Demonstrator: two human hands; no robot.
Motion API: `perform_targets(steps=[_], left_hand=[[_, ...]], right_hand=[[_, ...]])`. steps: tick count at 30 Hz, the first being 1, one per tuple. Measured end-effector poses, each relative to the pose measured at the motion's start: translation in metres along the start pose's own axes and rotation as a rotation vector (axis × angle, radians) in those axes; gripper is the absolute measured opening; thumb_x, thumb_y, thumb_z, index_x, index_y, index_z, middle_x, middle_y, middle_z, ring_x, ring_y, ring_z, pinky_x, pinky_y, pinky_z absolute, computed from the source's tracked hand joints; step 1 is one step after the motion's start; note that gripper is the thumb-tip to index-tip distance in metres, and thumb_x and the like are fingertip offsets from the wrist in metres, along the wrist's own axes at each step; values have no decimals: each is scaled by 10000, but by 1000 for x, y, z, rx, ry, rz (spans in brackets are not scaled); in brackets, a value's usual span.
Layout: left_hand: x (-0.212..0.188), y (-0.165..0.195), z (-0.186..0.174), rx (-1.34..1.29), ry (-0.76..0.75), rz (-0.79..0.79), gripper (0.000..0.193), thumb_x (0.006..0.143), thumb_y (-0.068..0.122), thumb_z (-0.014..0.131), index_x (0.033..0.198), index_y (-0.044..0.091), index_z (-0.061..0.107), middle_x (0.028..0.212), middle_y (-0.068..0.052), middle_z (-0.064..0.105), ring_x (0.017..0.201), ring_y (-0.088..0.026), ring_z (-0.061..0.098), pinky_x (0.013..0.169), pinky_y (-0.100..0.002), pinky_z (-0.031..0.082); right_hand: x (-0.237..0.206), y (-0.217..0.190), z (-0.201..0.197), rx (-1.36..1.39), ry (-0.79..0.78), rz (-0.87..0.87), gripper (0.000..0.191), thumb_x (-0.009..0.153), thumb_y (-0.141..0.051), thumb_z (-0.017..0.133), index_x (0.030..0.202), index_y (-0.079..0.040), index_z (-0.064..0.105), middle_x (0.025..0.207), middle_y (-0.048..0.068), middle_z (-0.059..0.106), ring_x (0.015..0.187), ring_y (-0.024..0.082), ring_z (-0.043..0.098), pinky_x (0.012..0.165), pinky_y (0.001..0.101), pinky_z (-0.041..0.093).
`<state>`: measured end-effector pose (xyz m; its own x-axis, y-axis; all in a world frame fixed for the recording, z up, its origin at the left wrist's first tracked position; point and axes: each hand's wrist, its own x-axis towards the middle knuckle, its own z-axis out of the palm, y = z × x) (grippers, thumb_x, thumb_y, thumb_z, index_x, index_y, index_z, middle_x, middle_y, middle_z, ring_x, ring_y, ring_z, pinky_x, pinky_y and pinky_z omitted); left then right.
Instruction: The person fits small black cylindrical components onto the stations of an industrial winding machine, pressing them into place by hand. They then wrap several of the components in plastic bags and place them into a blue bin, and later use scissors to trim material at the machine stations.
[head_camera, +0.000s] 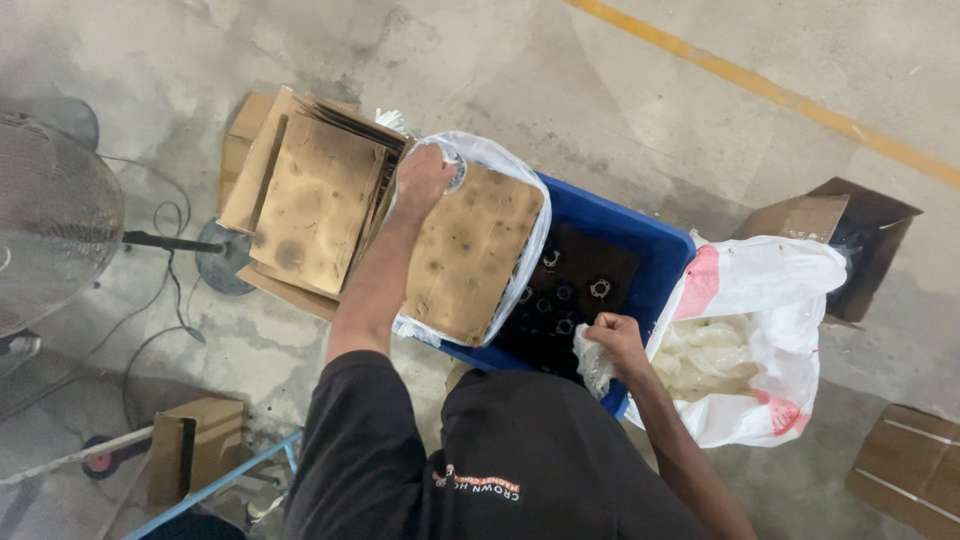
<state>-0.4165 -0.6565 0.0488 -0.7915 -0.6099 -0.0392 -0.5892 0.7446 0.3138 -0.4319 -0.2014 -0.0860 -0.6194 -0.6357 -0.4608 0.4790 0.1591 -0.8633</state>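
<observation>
We lift a stained cardboard sheet (470, 255) in clear plastic off the blue crate (640, 245).

Stiff, light, slippery in its wrap, it sits at the crate's 9 o'clock; our left hand (422, 180) grasps its top edge, our right hand (615, 338) is clenched on crumpled plastic (592, 365).

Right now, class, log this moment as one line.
left hand: lifts cardboard sheet in clear bag | right hand: grips crumpled plastic | blue crate: dark parts
</observation>
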Motion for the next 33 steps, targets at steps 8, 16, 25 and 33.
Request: perform_targets(steps=[8, 16, 25, 33], left_hand=[[-53, 12, -39, -1070, -168, 2, 210, 1004, 163, 567, 823, 57, 577, 710, -15, 595, 623, -105, 581, 592, -298, 563], [-152, 78, -34, -1641, -375, -167, 142, 1013, 147, 595, 890, 76, 602, 802, -48, 662, 677, -141, 672, 653, -329, 623], [-236, 108, 31, -1591, -463, -268, 145, 1003, 154, 634, 932, 30, 612, 824, -57, 678, 695, -146, 689, 675, -307, 609], [-273, 87, 35, -1635, -608, -278, 136, 1030, 137, 584, 941, 36, 596, 804, -44, 666, 692, -132, 681, 682, -301, 600]], right_hand=[[5, -53, 47, 195, -101, 15, 397, 865, -118, 697, 1253, -94, 617, 946, 57, 695, 695, 76, 600, 596, 253, 492], [43, -57, 88, 415, -339, -128, 331, 994, -144, 571, 1308, -55, 628, 1109, 62, 740, 701, 49, 576, 605, 211, 443], [-12, -28, 77, 661, -426, 104, 136, 1022, -70, 642, 1071, 37, 710, 901, 84, 700, 725, 116, 641, 656, 272, 517], [-36, -57, 65, 559, -342, 268, 360, 914, -245, 653, 1197, -22, 666, 961, 77, 723, 773, 129, 696, 710, 287, 582]])
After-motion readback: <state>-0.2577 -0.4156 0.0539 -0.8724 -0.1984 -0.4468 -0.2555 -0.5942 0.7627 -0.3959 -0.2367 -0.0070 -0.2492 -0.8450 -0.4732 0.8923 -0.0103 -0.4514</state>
